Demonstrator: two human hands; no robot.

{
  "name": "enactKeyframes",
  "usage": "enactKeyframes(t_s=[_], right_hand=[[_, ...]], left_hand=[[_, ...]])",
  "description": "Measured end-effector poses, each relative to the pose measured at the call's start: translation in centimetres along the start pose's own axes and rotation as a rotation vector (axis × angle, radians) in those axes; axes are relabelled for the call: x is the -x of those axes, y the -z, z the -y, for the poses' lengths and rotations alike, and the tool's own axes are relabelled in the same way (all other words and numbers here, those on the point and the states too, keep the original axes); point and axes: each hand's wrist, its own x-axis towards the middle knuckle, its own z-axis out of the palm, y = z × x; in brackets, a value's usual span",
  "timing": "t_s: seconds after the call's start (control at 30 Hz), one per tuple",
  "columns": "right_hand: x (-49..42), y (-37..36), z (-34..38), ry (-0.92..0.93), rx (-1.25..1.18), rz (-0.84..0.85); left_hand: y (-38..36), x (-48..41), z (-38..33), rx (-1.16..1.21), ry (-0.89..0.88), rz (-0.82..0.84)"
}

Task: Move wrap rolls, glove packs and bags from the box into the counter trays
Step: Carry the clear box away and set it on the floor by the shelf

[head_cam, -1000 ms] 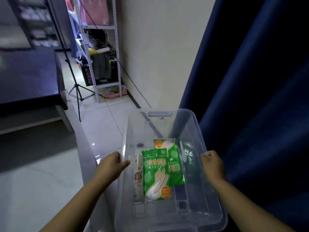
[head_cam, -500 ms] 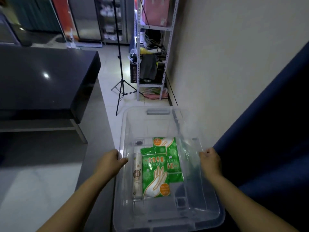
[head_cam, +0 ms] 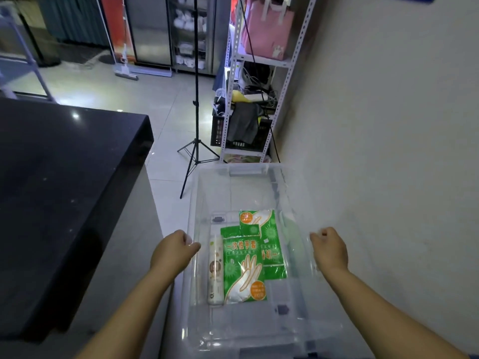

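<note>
We carry the clear box (head_cam: 248,332), our left hand (head_cam: 173,252) gripping its 9 o'clock rim and our right hand (head_cam: 330,251) its 3 o'clock rim, with the wrap roll (head_cam: 215,270) and two green glove packs (head_cam: 245,270) lying inside.

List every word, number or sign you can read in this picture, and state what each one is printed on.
"一次性手套": white characters across the front green glove pack, which lies in the clear plastic box.
orange round badge low on that pack: too blurred to read.
rear green glove pack, partly covered: print too blurred to read.
white wrap roll: label too small to read.
Nothing else is legible.
</note>
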Motion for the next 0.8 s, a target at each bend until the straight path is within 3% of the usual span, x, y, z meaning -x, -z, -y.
enactKeyframes(t_s=[0.4,0.8], right_hand=[[-18.8,-9.9,6.8,0.077,-0.037,0.186],[-37.4,-19.7,20.4,0.3,-0.03,0.384]], left_hand=[[-0.9,-16.5,-4.8,0.001,0.137,-0.113],[0.9,-31.2,-10.8,0.042,0.396,-0.338]])
